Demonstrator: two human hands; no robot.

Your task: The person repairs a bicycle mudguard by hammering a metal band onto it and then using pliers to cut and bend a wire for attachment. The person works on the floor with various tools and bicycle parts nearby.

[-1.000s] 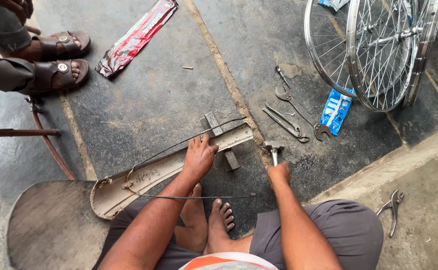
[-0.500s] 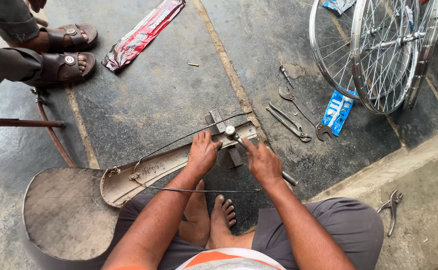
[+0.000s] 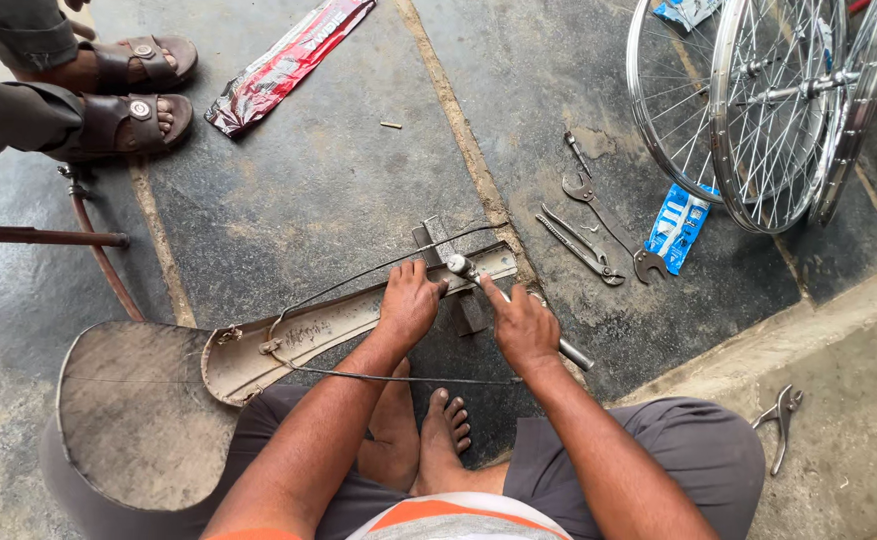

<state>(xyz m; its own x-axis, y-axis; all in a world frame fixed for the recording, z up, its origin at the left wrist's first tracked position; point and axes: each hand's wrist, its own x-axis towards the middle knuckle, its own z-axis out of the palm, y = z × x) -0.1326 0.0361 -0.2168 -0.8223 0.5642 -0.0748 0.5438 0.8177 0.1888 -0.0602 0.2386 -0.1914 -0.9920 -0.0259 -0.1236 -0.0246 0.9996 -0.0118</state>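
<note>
Hands meet at the centre of the frame over a long, curved, dull grey metal mudguard (image 3: 348, 322) that lies hollow side up on the dark stone floor (image 3: 338, 170), running from lower left toward the centre. The left hand (image 3: 410, 302) lies palm down on the mudguard's right end, fingers curled over its edge and pressing it down rather than spread. The right hand (image 3: 524, 326) is wrapped around the shaft of a steel hammer (image 3: 458, 266), forefinger stretched along it, with the hammer's head resting at the mudguard's end just beside the left fingertips and the handle's end showing below the right wrist. Thin wire stays (image 3: 378, 270) arc from the mudguard on both sides. Bare feet (image 3: 428, 430) sit beneath the hands, between grey-trousered knees. In the lower left lies a flat, rounded, rusty metal plate (image 3: 133, 420). To the right of centre are a pair of pliers (image 3: 580, 245) and a flat spanner (image 3: 608, 222), next to a small blue packet (image 3: 680, 225). Spoked silver bicycle wheels (image 3: 758, 110) fill the upper right. At the upper left another person's feet in brown sandals (image 3: 128, 90) stand near a crumpled red foil wrapper (image 3: 283, 65). A second pair of pliers (image 3: 780, 420) lies at the lower right on the paler concrete.
</note>
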